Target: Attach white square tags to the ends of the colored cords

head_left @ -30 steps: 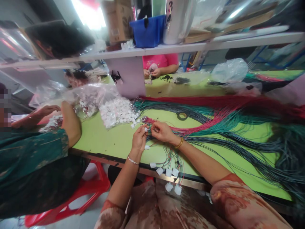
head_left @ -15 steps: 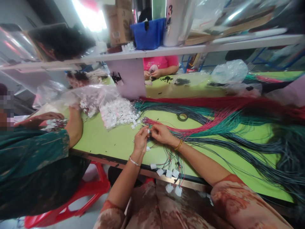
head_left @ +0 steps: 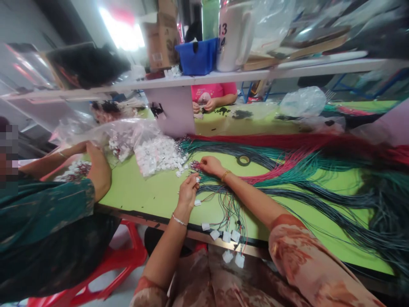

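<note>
White connector (head_left: 197, 180) sits blurred, partly hidden, in the left hand (head_left: 187, 191).

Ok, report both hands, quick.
Left hand: closed, holding a small white plastic connector.
Right hand: at the thin red wires' metal-tipped ends; whether it grips one cannot be told.

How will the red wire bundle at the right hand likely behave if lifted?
The red wire bundle would probably be floppy: its thin strands curve across the table. It may splay apart, as it fans out toward the right. Lifting might drag the green wires, which lie against it.
</note>
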A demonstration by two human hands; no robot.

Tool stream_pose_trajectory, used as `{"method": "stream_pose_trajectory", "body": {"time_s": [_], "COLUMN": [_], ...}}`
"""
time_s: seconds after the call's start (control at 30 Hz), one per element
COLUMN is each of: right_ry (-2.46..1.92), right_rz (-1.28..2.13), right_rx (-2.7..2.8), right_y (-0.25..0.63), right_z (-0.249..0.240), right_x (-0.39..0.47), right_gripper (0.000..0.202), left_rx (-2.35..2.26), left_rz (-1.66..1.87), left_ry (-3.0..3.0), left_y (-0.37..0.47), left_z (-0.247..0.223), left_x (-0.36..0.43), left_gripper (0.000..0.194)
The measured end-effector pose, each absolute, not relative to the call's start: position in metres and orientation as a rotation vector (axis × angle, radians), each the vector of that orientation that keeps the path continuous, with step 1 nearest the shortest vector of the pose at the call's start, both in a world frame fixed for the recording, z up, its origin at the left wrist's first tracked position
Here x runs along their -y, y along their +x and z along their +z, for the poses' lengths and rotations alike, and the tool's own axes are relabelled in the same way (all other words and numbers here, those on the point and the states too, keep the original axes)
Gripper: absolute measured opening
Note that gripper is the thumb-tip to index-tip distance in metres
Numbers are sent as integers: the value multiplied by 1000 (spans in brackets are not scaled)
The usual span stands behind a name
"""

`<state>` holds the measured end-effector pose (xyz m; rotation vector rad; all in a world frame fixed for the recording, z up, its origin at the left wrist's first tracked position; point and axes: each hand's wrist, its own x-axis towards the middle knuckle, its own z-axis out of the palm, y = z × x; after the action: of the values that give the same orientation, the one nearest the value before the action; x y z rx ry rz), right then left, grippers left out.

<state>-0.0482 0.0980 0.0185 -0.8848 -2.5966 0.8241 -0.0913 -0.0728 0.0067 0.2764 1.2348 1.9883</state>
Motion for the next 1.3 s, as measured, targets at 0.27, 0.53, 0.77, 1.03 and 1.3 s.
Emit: {"method": "stream_pose_trajectory", "body": {"time_s": [0.27,0.53,0.77,1.03,1.3], "right_ry": [-640,-555,-366,-169,-223], "right_rz": [985,1351,1389,1358,1288], "right_rx": [2137,2013,2318,2444,2497], "right_y": [-34,-6,8,9,8], "right_z": [17,41,39,37,32], "right_x": [-103,-74,-56,-59,-57], "right_gripper": [16,22,18,20,22], "left_rx": [-1210,-1162,-1103,-1116,-1323], "left_rz": [1968,1971,2010,1989,1995], "left_ry": [292,298,331,314,409], "left_y": [-91,-91,-90,-90,-84], "left_z": [9,9,9,10,8], "left_x": [74,74,71,72,71], "left_gripper": [33,34,25,29,33]}}
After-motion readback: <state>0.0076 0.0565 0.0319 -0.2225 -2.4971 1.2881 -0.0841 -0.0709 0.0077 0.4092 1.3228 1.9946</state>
